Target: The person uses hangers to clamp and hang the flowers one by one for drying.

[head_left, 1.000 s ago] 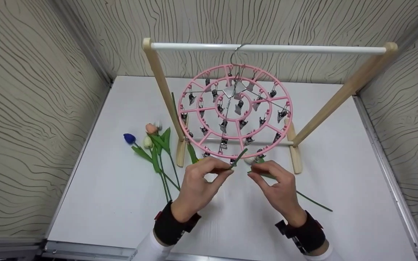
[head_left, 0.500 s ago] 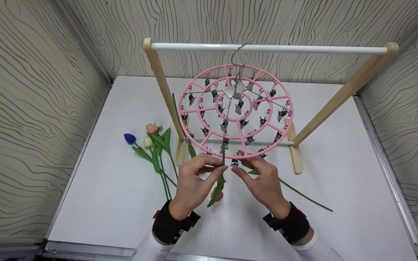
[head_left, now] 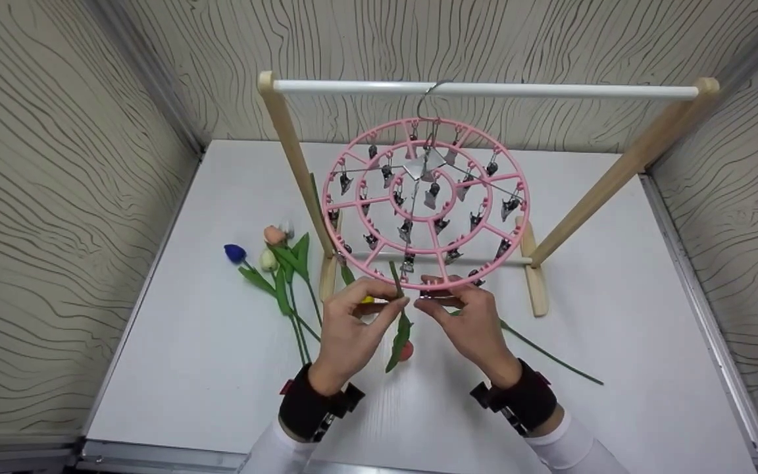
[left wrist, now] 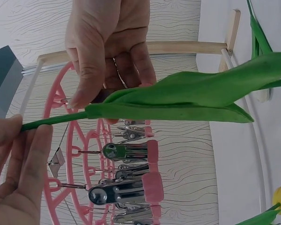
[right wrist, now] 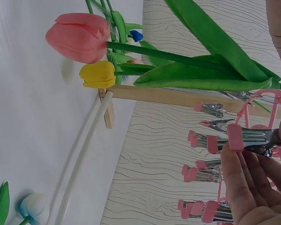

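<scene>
My left hand (head_left: 356, 329) pinches the stem of a pink tulip (right wrist: 77, 37), which hangs head down below the near edge of a round pink rack (head_left: 425, 218). My right hand (head_left: 478, 326), just beside it, pinches a metal clip (right wrist: 255, 137), its pink tips pointing down; whether the clip is open I cannot tell. The rack hangs from the bar of a stand (head_left: 550, 90). Left of the stand, blue (head_left: 235, 253), peach (head_left: 274, 234) and cream tulips (head_left: 268, 259) lie on the white table (head_left: 616, 316).
</scene>
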